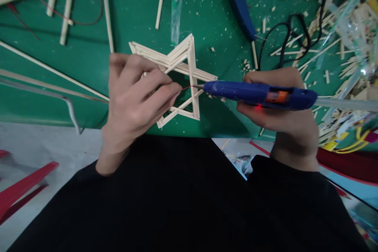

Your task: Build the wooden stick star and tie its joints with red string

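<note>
Dial centre: the star-shaped stick frame (pixel 193 63), on the green table (pixel 141 12) close to its near edge. Left hand (pixel 137 94), at 9 o'clock, covers part of the frame; fingertips pinched narrowly on a red thread (pixel 186 88) running to the frame's 3 o'clock bar. Right hand (pixel 291 120), at 3 o'clock, wraps a blue glue gun (pixel 239 91), nozzle aimed at 9 o'clock, its tip at the bar where the thread meets it; contact cannot be told. Trigger hidden. Judgement: the pinch likely holds the thread straight, fingers clear of the tip; the sideways gun lets the nozzle reach the bar. Blue-handled tool (pixel 238 4) lies at 1 o'clock.
</note>
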Demonstrator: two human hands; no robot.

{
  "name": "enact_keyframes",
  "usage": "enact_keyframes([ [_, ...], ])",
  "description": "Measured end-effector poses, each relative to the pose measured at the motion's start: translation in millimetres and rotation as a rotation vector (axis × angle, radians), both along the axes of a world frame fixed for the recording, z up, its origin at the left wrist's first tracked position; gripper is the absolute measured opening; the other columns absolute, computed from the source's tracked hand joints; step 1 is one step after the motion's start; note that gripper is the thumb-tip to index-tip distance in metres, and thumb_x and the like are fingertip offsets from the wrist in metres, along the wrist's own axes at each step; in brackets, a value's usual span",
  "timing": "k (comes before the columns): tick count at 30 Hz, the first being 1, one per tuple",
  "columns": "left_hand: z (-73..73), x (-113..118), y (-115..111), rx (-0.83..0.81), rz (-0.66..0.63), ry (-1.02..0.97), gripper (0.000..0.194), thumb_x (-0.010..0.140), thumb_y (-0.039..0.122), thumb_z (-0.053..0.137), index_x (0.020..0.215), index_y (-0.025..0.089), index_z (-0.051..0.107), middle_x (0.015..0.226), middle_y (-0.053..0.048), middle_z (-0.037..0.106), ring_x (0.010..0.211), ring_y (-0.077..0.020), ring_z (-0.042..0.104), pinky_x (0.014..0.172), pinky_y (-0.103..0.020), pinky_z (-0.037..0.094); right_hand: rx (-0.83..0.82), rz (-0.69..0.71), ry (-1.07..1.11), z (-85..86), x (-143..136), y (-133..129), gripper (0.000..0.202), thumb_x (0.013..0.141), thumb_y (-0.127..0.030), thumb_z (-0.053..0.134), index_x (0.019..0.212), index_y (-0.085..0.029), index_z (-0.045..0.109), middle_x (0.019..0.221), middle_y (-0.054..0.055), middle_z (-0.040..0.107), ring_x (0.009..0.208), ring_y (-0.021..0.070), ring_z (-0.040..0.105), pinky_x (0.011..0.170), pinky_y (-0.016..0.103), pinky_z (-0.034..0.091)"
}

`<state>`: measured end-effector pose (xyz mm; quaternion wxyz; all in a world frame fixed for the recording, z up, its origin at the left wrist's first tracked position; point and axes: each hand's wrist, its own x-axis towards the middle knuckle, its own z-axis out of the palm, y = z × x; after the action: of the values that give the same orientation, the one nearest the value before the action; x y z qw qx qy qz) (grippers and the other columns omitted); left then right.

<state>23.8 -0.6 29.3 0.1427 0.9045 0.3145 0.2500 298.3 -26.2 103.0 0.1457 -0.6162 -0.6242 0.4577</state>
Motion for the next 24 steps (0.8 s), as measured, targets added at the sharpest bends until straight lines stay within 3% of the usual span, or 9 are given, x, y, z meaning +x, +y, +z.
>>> enact_keyframes([
  [10,0.0,-0.6,0.0,-0.046,0.05,-0.049,0.013,0.098,0.024,0.064,0.108,0.033,0.061,0.098,0.005,0.07,0.104,-0.0248,0.069,0.089,-0.054,0.056,0.017,0.051,-0.023,3.4,-2.3,1.7,0.034,0.074,-0.027,0.061,0.06,-0.024,0.03,0.056,-0.007,0.024,0.055,0.01,0.019,0.052,0.034,0.014],
  [17,-8.6,4.4,1.9,0.13,0.077,-0.061,0.012,0.097,0.022,0.062,0.107,0.029,0.061,0.09,0.004,0.069,0.095,-0.0227,0.07,0.079,-0.048,0.056,0.007,0.046,-0.035,1.9,1.5,-0.1,0.032,0.071,-0.023,0.062,0.059,-0.024,0.032,0.055,-0.008,0.026,0.054,0.0094,0.021,0.051,0.034,0.016],
  [24,-8.2,7.3,2.0,0.14,0.081,-0.088,0.009,0.097,0.024,0.063,0.104,0.029,0.061,0.086,0.004,0.068,0.092,-0.023,0.07,0.076,-0.046,0.054,-0.021,0.004,-0.01,1.8,-0.5,2.5,0.03,0.068,-0.026,0.06,0.056,-0.024,0.033,0.053,-0.007,0.027,0.053,0.0091,0.021,0.05,0.033,0.014],
])
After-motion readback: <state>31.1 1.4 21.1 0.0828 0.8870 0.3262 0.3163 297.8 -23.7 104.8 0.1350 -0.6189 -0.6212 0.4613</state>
